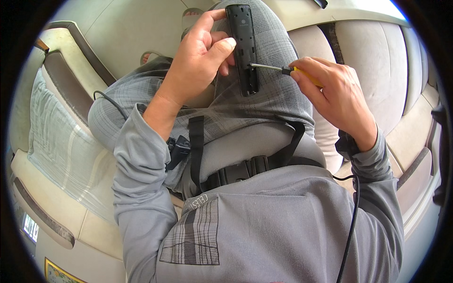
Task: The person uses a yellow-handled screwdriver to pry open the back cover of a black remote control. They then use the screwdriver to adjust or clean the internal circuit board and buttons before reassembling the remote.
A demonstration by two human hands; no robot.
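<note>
A long black plastic piece (243,33), shaped like a remote control's casing with small notches and openings along it, is held nearly upright over my lap. My left hand (205,52) grips it by its left edge, index finger at the upper end and thumb beside the middle. In my right hand (332,85) is a screwdriver (269,67) with a yellow and black handle, its metal shaft pointing left. The screwdriver's tip meets the casing's right edge, below the middle; whether it sits inside a gap is too small to tell.
My legs in grey checked trousers (269,52) lie beneath the casing. Cream sofa cushions (368,56) are on the right, a padded seat with a pale cover (61,137) on the left. A black cable (355,212) runs down from my right wrist. A table edge (349,12) shows at the far right.
</note>
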